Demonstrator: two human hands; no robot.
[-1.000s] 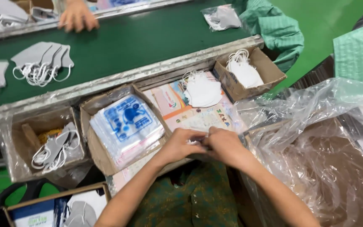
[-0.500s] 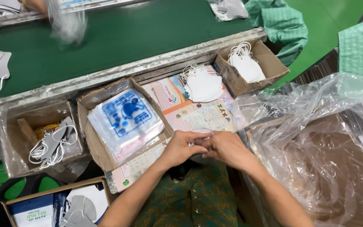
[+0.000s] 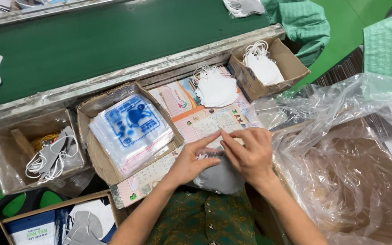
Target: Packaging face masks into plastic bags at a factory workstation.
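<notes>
My left hand and my right hand meet over a clear bag of grey masks at the near edge of the work surface. Fingers of both hands pinch along the bag's top edge. The bag lies on a colourful printed sheet. To the left stands a cardboard box of clear printed bags. A stack of white masks rests on the sheet beyond my hands.
A cardboard box of white masks stands at right, a box with grey masks at left. A large plastic-lined carton fills the right side. The green conveyor belt runs across the back with masks on it.
The view has shifted, so everything sits lower in frame. My hands stay together on the bag, whose grey masks now show below them. The other person's hand at the belt is gone.
</notes>
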